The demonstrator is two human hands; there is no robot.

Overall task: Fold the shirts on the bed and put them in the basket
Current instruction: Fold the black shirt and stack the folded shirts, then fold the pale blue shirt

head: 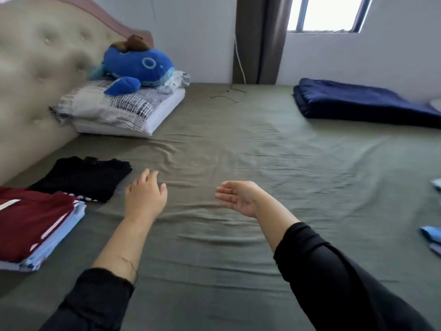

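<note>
A folded black shirt [81, 177] lies on the green bed sheet [274, 182] at the left. In front of it sits a stack of folded shirts with a maroon one [33, 220] on top and light blue ones below. My left hand [145, 194] hovers just right of the black shirt, fingers relaxed, holding nothing. My right hand [238, 197] is over the middle of the bed, palm turned left, fingers loose and empty. Bits of light blue cloth [433, 237] show at the right edge. No basket is in view.
A blue plush whale [140, 65] lies on folded patterned bedding [119, 106] by the padded headboard [40, 75]. A folded navy blanket [362, 103] sits at the far right. A thin cord [229, 93] lies near the far wall under the curtain.
</note>
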